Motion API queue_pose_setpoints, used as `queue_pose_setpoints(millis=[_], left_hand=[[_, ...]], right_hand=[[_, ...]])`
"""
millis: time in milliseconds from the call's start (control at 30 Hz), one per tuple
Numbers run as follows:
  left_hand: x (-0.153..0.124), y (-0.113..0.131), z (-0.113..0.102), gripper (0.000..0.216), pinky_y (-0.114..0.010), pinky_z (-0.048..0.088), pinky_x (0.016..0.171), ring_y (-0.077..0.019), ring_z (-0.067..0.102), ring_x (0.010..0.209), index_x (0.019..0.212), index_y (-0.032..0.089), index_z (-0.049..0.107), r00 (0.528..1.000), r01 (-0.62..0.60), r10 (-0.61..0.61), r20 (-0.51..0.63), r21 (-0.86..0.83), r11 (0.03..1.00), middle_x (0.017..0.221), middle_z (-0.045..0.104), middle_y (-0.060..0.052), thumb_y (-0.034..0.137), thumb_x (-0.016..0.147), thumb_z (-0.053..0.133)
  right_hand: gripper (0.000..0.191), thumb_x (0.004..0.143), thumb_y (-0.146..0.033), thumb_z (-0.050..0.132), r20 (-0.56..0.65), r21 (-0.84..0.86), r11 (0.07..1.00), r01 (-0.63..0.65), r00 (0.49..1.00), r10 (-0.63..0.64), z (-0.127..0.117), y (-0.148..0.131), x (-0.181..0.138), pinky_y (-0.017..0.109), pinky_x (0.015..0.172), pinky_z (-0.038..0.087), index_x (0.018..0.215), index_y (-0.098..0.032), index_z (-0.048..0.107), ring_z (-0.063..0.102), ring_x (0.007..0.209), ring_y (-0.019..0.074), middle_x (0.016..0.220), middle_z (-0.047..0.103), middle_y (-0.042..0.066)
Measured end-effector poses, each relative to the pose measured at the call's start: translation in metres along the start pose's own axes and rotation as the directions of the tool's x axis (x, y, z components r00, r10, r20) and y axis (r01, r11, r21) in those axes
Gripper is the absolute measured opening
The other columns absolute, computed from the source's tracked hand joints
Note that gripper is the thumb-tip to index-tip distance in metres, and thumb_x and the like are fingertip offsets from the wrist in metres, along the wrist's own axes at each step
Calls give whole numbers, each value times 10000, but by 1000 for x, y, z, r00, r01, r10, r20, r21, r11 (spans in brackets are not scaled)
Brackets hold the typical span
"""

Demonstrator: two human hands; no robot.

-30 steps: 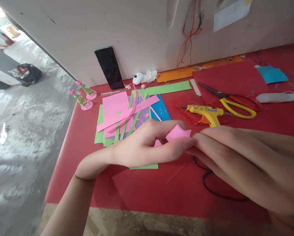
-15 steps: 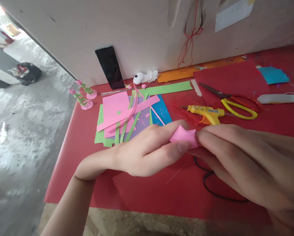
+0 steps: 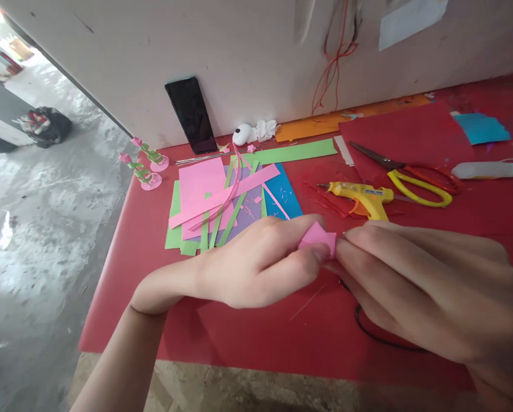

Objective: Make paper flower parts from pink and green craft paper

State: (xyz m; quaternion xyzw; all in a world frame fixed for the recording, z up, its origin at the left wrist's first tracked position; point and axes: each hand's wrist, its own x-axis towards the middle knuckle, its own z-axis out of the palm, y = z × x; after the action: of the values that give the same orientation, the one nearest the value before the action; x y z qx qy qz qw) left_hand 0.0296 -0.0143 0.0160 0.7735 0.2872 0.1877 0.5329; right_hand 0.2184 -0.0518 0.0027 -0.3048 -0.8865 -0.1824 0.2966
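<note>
My left hand (image 3: pixel 277 257) pinches a folded pink paper star (image 3: pixel 318 239) between thumb and index finger, above the red table top (image 3: pixel 247 337). From the other side, my right hand (image 3: pixel 414 274) has its fingertips pressed together at the star's right edge. Its thumb is mostly hidden behind the fingers. Beyond my left hand lie a pink paper sheet (image 3: pixel 202 180), a wide pink strip (image 3: pixel 226 197), narrow green strips (image 3: pixel 239 212) and a blue sheet (image 3: pixel 286 189) with small pink clippings. A yellow glue gun (image 3: pixel 361 194) rests beyond my right hand.
Scissors (image 3: pixel 419 189) and a white bottle (image 3: pixel 483 170) lie at the right. A black phone (image 3: pixel 191 117) leans on the wall beside a white round object (image 3: pixel 241 134). Two small paper flowers on stands (image 3: pixel 151 181) are near the left edge. A dark cord (image 3: pixel 385 340) runs under my right hand.
The star has tilted slightly in my left fingers. My right fingertips have shifted a little left along its right edge. The camera view has moved slightly.
</note>
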Motion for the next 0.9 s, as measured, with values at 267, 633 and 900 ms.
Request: queue_pose_setpoints(millis=[267, 633, 900], left_hand=[[5, -2, -1, 387, -215, 289, 503, -58, 246, 503, 575, 174, 302, 983, -180, 174, -55, -131, 975, 534, 291, 52, 222, 952, 376], [16, -31, 18, 93, -196, 425, 519, -44, 432, 532, 828, 222, 344, 785, -420, 454, -422, 178, 890, 663, 408, 58, 183, 905, 376], [14, -39, 21, 334, -230, 481, 569, -60, 465, 585, 848, 219, 357, 809, -436, 438, -391, 100, 895, 735, 457, 26, 495, 982, 225]], right_hand=[[98, 884, -126, 522, 3, 2, 1000, 8, 1000, -8, 3, -1, -3, 340, 544, 379, 803, -179, 507, 489, 634, 157, 616, 526, 1], [151, 904, -115, 503, -69, -120, 993, -18, 998, 9, 19, -9, 9, 276, 504, 412, 761, -150, 537, 525, 543, 101, 580, 592, 0], [104, 922, -168, 480, -59, -90, 994, -67, 996, 62, 14, -7, 8, 265, 483, 380, 849, -153, 552, 523, 556, 103, 623, 604, 7]])
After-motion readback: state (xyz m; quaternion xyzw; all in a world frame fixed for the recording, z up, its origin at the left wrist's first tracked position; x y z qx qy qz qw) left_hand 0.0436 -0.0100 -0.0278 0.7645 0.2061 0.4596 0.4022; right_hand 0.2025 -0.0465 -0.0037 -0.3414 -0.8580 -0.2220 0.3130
